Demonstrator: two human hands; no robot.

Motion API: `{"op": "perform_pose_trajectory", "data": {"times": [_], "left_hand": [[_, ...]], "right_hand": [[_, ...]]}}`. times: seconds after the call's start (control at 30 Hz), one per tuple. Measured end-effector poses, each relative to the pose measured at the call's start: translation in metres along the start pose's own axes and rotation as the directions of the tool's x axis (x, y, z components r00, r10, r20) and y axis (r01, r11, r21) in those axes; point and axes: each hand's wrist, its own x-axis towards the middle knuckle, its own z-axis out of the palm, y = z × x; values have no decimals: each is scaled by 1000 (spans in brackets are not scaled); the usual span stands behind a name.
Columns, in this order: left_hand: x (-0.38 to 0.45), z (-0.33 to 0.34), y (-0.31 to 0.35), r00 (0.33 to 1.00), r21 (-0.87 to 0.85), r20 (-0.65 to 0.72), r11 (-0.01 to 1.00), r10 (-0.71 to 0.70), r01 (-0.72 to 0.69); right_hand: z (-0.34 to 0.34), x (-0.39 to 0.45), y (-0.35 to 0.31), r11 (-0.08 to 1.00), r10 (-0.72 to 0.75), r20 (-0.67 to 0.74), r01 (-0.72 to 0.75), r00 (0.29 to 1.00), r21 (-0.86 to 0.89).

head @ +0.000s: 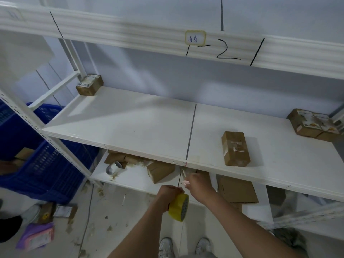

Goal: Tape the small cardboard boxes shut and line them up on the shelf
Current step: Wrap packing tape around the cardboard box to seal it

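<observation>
My left hand (168, 194) grips a yellow tape roll (179, 207) just below the front edge of the white shelf (134, 123). My right hand (198, 183) pinches the free tape end, stretched up towards the shelf edge. A small cardboard box (235, 148) with tape on top lies on the shelf's right half. Another small box (89, 84) stands at the back left corner. Two more boxes (311, 123) sit together at the far right.
On the lower shelf (135, 178) lie several cardboard boxes (236, 190), a white tape roll (114, 167) and scraps. Blue plastic crates (37, 157) stand at the left. Litter and a purple packet (36, 235) lie on the floor. My shoes (186, 247) are below.
</observation>
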Motion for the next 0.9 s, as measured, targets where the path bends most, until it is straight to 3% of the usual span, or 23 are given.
{"op": "perform_pose_trajectory", "data": {"times": [0.2,0.43,0.53,0.7,0.9], "left_hand": [[-4,4,3,999,-3,13,999,-50,50],[14,-4,-22,995,95,-75,993,-65,72],[-2,-5,-21,995,61,-80,996,-56,61],[-22,15,22,996,1,42,997,73,-73],[-27,63,70,964,-66,146,974,223,-215]], "right_hand": [[7,-2,13,1000,-23,56,23,998,8],[8,-16,47,988,111,122,-123,986,96],[8,-27,65,959,201,55,-208,978,192],[-18,-35,76,843,352,-110,-264,930,469],[-66,-53,120,752,533,-283,-293,797,591]]}}
